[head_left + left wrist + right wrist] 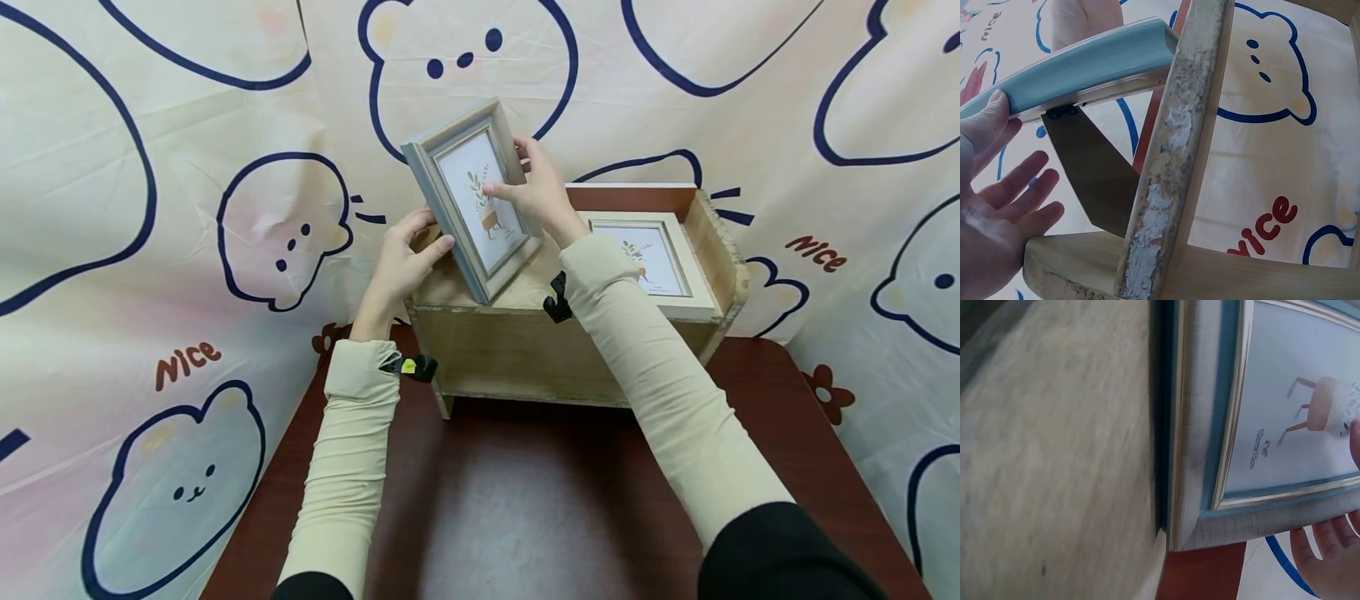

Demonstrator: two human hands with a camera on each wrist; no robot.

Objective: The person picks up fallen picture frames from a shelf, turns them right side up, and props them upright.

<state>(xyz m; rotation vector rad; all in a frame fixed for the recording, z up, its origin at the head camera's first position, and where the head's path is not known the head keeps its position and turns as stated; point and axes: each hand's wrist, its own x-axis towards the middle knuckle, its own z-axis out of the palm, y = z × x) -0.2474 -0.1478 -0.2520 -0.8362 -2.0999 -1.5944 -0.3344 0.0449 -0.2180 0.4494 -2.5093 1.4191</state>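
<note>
A grey-blue picture frame (461,179) with a plant print stands tilted on the left part of a wooden shelf unit's top. My left hand (401,258) pinches its left edge between thumb and index finger, the other fingers spread loosely in the left wrist view. On the opposite side my right hand (543,192) grips the edge, thumb over the front and fingers behind. Behind the frame, a dark support leg (1091,169) juts out in the left wrist view. A cream picture frame (663,258) with a similar print is to the right, partly behind my right sleeve.
The wooden shelf unit (525,354) has a raised side panel (723,258) at its right end and a reddish-brown back strip (637,198). It stands on a dark red-brown table (525,500). A cartoon-printed cloth (187,250) hangs behind and at the sides.
</note>
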